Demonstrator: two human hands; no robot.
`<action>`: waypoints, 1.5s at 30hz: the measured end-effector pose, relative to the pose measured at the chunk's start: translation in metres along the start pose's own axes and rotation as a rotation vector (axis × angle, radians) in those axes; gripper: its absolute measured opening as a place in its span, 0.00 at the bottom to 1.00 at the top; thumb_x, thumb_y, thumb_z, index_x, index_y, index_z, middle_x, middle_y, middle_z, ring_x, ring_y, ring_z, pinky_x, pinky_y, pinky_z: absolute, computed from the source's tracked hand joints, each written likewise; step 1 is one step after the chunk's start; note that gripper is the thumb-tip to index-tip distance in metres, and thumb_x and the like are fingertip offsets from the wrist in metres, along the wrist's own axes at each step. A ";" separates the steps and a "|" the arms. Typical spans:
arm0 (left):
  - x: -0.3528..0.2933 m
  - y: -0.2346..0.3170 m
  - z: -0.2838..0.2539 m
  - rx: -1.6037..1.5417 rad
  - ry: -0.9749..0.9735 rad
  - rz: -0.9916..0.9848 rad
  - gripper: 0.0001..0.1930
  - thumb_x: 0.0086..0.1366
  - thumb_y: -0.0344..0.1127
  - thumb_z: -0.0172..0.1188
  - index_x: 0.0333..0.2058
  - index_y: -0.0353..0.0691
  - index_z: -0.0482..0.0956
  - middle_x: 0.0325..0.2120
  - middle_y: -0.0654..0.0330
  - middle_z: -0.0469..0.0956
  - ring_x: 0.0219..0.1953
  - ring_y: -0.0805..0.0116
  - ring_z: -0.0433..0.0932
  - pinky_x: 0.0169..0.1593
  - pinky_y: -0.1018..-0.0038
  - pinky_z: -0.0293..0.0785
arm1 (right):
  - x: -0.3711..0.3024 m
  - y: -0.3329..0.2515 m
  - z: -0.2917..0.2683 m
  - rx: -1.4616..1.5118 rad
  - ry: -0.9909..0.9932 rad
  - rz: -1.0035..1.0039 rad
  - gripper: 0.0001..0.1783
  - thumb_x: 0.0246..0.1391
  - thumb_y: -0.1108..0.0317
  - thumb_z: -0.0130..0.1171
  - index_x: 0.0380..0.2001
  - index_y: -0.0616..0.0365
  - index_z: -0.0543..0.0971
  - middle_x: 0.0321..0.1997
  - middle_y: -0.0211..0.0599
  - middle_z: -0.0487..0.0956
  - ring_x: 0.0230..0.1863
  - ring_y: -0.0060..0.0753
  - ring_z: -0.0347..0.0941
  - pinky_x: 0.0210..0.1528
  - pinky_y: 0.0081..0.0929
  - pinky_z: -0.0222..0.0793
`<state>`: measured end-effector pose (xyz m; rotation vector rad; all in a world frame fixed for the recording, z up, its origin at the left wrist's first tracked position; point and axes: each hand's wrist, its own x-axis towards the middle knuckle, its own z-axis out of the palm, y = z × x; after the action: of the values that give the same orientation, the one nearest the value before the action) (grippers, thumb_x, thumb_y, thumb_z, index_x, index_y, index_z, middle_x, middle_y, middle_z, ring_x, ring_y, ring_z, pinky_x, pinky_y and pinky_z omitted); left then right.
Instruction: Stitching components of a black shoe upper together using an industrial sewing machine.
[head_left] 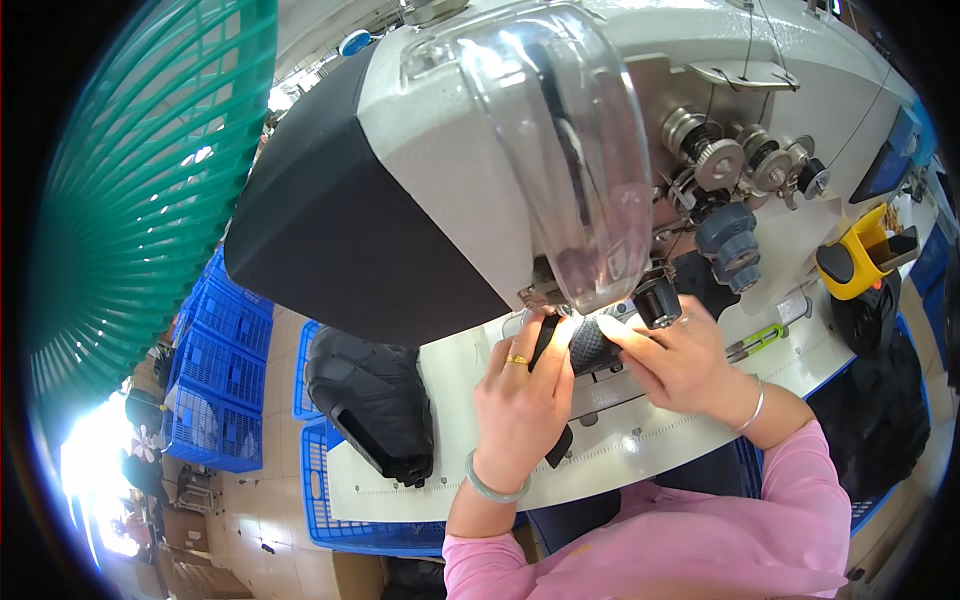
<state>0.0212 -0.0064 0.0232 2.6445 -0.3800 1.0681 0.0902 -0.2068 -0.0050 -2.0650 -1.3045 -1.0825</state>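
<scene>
1. Head view: far left, we see a green ribbed guard (150, 190) above stacked blue crates (215, 420), beyond the bench (450, 395).
2. Near the bench's left end, a black padded item (375, 400) lies with its long side running from the back toward the front edge.
3. Our left hand (520, 405) reaches in from the front edge, thumb and forefinger pinching a black strip (544, 341); its long axis runs front to back, tilted slightly.
4. Beside it, mid-bench under the head of the sewing machine (440, 160), sits a dark textured piece (588, 346), seemingly lengthwise toward the front edge; which end leads, we cannot tell. We judge this to be positioning for stitching; the next move calls for keeping the layers aligned and fingertips clear of the needle, hidden here.
5. Our right hand (685, 360) touches the piece's right side with a fingertip; whether the hand grips it, we cannot tell.
6. Farther right, a green-handled tool (762, 342) lies near the bench's right end.
</scene>
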 end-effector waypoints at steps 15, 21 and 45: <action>0.014 -0.013 -0.011 -0.364 -0.083 -0.099 0.12 0.53 0.23 0.63 0.38 0.37 0.85 0.42 0.45 0.83 0.27 0.61 0.83 0.35 0.74 0.78 | -0.009 0.002 0.018 0.036 -0.140 0.089 0.25 0.53 0.53 0.64 0.53 0.51 0.80 0.15 0.26 0.68 0.15 0.27 0.66 0.21 0.26 0.60; 0.008 -0.016 -0.007 -0.278 -0.060 -0.060 0.12 0.51 0.24 0.64 0.37 0.38 0.86 0.44 0.45 0.82 0.29 0.58 0.82 0.36 0.72 0.78 | -0.005 0.002 0.014 0.095 -0.157 0.123 0.25 0.53 0.54 0.64 0.52 0.51 0.80 0.14 0.27 0.68 0.14 0.30 0.66 0.21 0.28 0.61; 0.000 -0.032 -0.013 -0.281 -0.109 0.084 0.22 0.47 0.27 0.61 0.46 0.42 0.84 0.50 0.46 0.79 0.21 0.65 0.78 0.27 0.73 0.76 | 0.018 0.038 0.002 0.213 -0.228 0.036 0.16 0.54 0.53 0.63 0.34 0.54 0.84 0.25 0.36 0.80 0.23 0.42 0.76 0.27 0.34 0.69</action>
<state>0.0239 0.0281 0.0274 2.4590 -0.6209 0.8266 0.1294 -0.2132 0.0093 -2.0849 -1.4164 -0.6746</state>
